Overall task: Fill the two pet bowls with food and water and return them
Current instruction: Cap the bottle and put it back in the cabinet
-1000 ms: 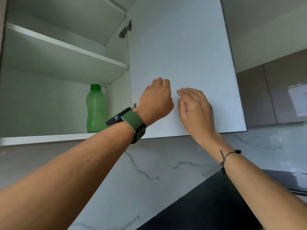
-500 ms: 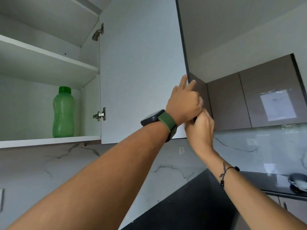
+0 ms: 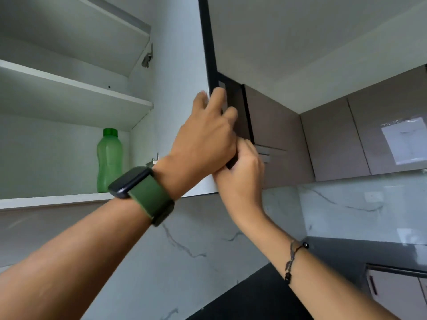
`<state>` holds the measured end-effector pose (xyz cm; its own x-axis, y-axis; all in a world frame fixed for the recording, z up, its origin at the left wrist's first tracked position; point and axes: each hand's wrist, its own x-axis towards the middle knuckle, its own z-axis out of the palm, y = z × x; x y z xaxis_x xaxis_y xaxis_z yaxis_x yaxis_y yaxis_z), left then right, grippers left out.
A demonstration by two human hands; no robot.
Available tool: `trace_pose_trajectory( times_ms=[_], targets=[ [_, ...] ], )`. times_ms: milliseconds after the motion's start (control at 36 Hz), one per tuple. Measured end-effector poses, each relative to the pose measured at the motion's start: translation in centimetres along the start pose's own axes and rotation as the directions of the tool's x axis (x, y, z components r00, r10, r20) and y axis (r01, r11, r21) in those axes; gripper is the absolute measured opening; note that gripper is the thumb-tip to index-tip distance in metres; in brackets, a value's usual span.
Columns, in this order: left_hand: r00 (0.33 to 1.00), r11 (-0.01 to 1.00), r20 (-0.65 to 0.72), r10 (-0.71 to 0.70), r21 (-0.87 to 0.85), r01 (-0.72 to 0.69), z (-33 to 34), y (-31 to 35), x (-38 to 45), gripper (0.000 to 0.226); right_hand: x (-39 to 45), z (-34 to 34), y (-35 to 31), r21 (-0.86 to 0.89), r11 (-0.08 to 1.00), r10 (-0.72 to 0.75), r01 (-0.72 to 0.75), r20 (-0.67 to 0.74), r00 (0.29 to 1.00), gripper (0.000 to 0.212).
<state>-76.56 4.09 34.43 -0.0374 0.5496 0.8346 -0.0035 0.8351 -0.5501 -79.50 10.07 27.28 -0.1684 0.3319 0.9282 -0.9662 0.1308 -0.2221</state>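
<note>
Overhead, white wall cabinets run along a marbled backsplash, and a dark bench lies below at the right. One cabinet door stands swung wide, nearly edge-on to the camera, its dark edge running up past both hands. The left hand, with a green-strapped watch on its wrist, wraps its fingers over that free edge; the right hand clasps the same edge just beneath, touching the left. Both hands grasp the door, probably to steady it so that the shelves stay reachable. Inside, a green bottle stands upright at the right end of the lowest shelf, near the hinge side. It is likely the water for the task. No pet bowls or food appear in view, so filling has not begun. Open shelf lies left of the bottle, and the cabinet mouth is unobstructed. The door edge sits close to the neighbouring brown cabinets, leaving little swing on that side.
</note>
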Motion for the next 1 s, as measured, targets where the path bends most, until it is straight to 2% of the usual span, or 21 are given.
trace_pose_trajectory(
  times_ms=[111,250,389,444,528,611,667,722,778,889,1000],
  targets=[
    [0.992,0.992,-0.031,-0.124,0.003,0.124,-4.7,-3.0,-3.0,0.032,-2.0,4.0,-3.4,0.15,0.986,-0.076,0.07,0.035,0.996,0.021],
    [0.964,0.961,-0.074,-0.254,0.093,0.261,-8.8,-8.0,-7.3,0.028,-5.6,10.4,-7.7,0.296,0.953,-0.099,0.066,0.099,0.99,0.048],
    [0.942,0.927,-0.037,-0.334,0.168,0.336,-11.6,-14.5,-11.9,0.024,-9.2,17.1,-11.9,0.434,0.899,-0.084,-0.063,0.31,0.947,0.081],
    [0.939,0.922,0.018,-0.344,0.195,0.334,-12.5,-16.8,-13.6,0.024,-10.5,19.9,-13.1,0.413,0.909,-0.098,-0.06,0.351,0.931,0.087],
    [0.933,0.921,0.117,-0.34,0.241,0.305,-13.5,-19.4,-15.8,0.021,-12.1,23.3,-14.2,0.286,0.958,-0.085,-0.026,0.369,0.926,0.09],
    [0.927,0.924,0.203,-0.317,0.286,0.253,-14.2,-21.3,-17.5,0.036,-13.2,25.9,-14.5,0.227,0.972,-0.122,0.058,0.278,0.953,0.086],
    [0.916,0.924,0.258,-0.306,0.312,0.221,-14.4,-22.2,-18.6,0.042,-13.6,27.3,-14.4,0.148,0.979,-0.173,0.139,0.245,0.954,0.081],
    [0.903,0.917,0.3,-0.306,0.346,0.196,-14.5,-23.3,-19.7,0.042,-13.8,28.4,-14.1,-0.033,0.961,-0.253,0.274,0.29,0.923,0.077],
    [0.892,0.908,0.318,-0.32,0.373,0.193,-14.3,-24.4,-20.9,0.037,-14.3,29.7,-13.5,-0.126,0.925,-0.297,0.358,0.349,0.889,0.074],
    [0.882,0.88,0.344,-0.321,0.453,0.144,-13.6,-26.3,-22.9,0.043,-14.8,32.0,-12.5,-0.156,0.894,-0.321,0.42,0.431,0.844,0.07],
    [0.896,0.857,0.326,-0.302,0.505,0.105,-12.6,-28.0,-24.7,0.034,-15.3,34.1,-11.8,-0.138,0.883,-0.338,0.448,0.476,0.812,0.071]
  ],
)
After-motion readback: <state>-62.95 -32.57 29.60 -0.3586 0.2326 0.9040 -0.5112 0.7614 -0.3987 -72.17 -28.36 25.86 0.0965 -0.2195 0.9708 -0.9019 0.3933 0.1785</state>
